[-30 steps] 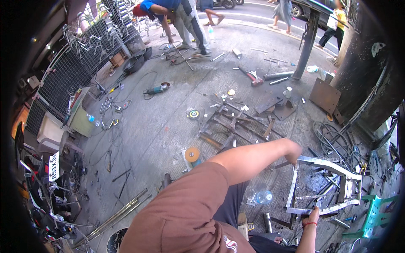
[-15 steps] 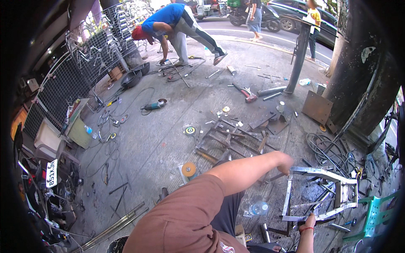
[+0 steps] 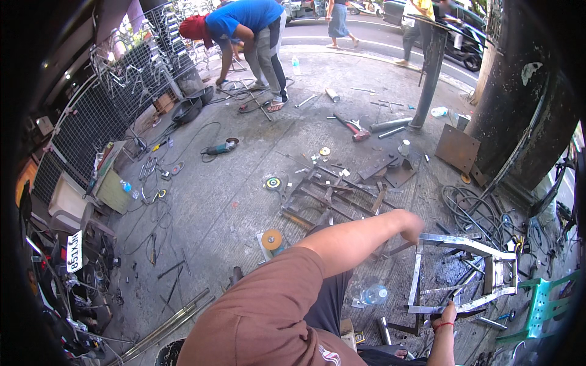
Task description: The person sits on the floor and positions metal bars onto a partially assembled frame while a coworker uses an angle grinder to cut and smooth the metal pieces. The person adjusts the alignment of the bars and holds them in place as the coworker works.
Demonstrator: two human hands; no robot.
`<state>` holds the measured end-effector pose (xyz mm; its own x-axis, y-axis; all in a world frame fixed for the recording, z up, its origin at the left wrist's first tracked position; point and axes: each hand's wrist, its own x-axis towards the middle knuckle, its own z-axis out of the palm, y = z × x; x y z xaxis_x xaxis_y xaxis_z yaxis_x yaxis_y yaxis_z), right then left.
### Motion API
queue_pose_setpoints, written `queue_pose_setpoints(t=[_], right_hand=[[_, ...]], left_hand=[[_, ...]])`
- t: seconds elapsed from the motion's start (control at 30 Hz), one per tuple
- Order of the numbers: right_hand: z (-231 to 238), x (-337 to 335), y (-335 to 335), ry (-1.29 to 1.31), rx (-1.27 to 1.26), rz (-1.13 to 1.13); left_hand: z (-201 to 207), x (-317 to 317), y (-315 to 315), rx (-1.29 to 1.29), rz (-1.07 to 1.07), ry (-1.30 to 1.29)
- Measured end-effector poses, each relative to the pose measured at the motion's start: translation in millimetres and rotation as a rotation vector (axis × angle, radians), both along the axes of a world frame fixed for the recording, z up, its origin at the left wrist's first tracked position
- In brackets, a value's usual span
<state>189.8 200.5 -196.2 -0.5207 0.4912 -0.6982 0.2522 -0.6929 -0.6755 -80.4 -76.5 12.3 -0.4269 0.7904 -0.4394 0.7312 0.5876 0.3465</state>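
A silvery welded metal frame (image 3: 467,241) of flat bars lies to my right, close to the ground, with dark bars under it. My left arm reaches across to its far left corner. There my left hand (image 3: 412,227) is smeared by motion and its fingers are hidden, so any hold is unclear. A dark flat bar (image 3: 400,249) sticks out beside that hand. At the near rail, my right hand (image 3: 446,313), with a red string at the wrist, is closed around the frame, thumb on top.
Rusty welded bars (image 3: 332,198) lie ahead, with a clear plastic bottle (image 3: 374,294) near my leg. A green plastic chair (image 3: 540,308) stands at right. An angle grinder (image 3: 223,146), a red-headed hammer (image 3: 357,129) and cables (image 3: 470,207) lie about. A co-worker (image 3: 247,36) bends over farther off.
The co-worker has lowered a raised leg and now stands on both feet, still bent over. People on the roadside have moved left. My hands and the metal frame stay nearly in place.
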Motion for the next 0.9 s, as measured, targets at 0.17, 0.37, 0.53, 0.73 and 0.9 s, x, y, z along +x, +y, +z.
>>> queue_pose_setpoints(t=[0.17, 0.37, 0.53, 0.73, 0.9], right_hand=[[-1.3, -0.2, 0.2, -0.017, 0.017, -0.009], [-4.5, -0.2, 2.0, 0.011, -0.002, -0.007], [-5.8, 0.1, 3.8, -0.020, 0.030, -0.001], [-4.3, 0.3, 2.5, -0.004, 0.014, -0.005], [0.3, -1.6, -1.5, -0.013, 0.008, -0.008]], left_hand=[[-0.6, -0.6, -1.2, -0.008, 0.010, 0.002], [-4.2, 0.8, -0.2, 0.023, -0.002, 0.028], [-3.4, 1.8, 0.7, 0.006, -0.012, 0.010], [3.2, 5.1, -2.5, 0.016, -0.006, 0.012], [-0.4, 3.4, -0.2, 0.014, -0.014, 0.028]])
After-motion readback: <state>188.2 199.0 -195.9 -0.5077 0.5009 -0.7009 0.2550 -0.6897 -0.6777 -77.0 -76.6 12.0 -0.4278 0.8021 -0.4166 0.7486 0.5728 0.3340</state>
